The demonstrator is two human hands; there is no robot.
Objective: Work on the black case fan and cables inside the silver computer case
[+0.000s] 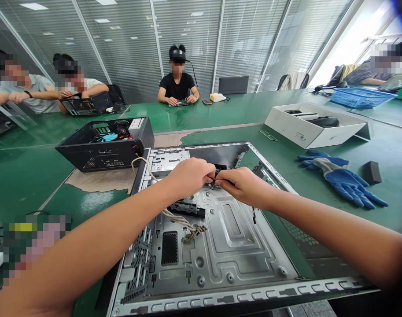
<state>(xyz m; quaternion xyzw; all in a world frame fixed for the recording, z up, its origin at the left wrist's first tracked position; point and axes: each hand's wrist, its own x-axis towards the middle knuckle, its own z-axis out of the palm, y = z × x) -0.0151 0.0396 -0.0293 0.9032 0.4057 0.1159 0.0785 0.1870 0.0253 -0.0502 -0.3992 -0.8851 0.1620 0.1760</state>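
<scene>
An open metal computer case [234, 246] lies flat before me, its bare silver inside facing up. Over its far part my left hand [194, 176] and my right hand [242, 186] meet, fingertips almost touching. Both are closed in a pinch on what looks like a thin dark cable, mostly hidden by the fingers. Just behind and beneath the fingertips is a dark component [222, 167], partly covered. A short black cable end [254, 215] hangs below my right hand. Twisted beige cables [181, 219] and a black slotted bracket [190, 208] lie inside, left of centre.
Behind on the left stands another black computer case [105, 152] with a blue fan. To the right are blue work gloves [344, 178], a dark block [371, 172] and a white box [315, 127]. A blue basket [362, 97] sits farther back. Several people work around the green table [167, 119].
</scene>
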